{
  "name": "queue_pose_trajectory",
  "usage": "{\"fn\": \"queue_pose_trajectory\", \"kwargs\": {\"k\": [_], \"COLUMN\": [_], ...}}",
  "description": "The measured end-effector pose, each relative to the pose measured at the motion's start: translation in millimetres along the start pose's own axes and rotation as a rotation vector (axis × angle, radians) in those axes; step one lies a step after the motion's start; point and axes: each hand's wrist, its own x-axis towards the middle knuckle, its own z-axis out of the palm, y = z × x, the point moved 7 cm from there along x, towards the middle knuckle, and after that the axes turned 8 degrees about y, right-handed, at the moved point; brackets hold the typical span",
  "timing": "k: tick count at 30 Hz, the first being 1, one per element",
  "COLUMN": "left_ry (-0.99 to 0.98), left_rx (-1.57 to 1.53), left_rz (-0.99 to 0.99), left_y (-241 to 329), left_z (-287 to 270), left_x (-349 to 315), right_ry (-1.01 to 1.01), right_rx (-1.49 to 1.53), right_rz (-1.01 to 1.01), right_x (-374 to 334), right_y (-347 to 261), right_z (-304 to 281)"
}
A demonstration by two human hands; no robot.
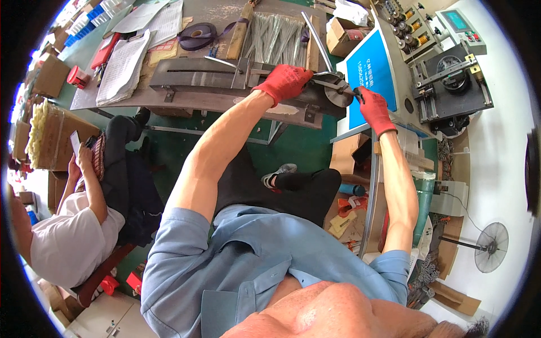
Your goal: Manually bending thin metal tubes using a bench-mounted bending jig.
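Observation:
My left hand, in a red glove, is closed at the right end of a long dark metal bar fixture on the table edge. What its fingers hold is mostly hidden; a dark tip shows beside them. Just right of it is a round grey metal disc, with a slim metal arm lying across its top. My right hand, also red-gloved, closes around a small black handle at the disc's right side. Behind the fixture lies a bundle of thin silvery strands between two wooden blocks.
A roll of dark ribbon, papers and a red cup lie left on the table. A blue-topped cabinet and a machine stand right. A seated person with a phone is at left. A fan stands right.

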Motion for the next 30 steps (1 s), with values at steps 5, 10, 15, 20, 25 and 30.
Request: {"fn": "queue_pose_trajectory", "kwargs": {"k": [5,10,15,20,25,30], "left_ry": [0.024,0.014,-0.009,-0.031,-0.021,-0.040], "left_rx": [-0.067,-0.109,-0.054,0.002,-0.007,0.002], "left_rz": [-0.013,0.014,-0.007,-0.003,0.004,-0.006], "left_y": [-1,6,1,3,5,2], "left_z": [0,-4,-3,-3,-4,-3], "left_x": [1,6,3,4,5,5], "right_ry": [0.011,-0.028,0.017,0.044,0.064,0.052], "right_rx": [0.076,-0.090,-0.085,-0.058,-0.077,-0.091], "right_rz": [0.073,0.032,0.061,0.080,0.118,0.145], "right_x": [1,10,9,6,4,4], "right_y": [-6,0,-5,-8,-4,-7], "right_z": [-17,6,8,5,11,12]}}
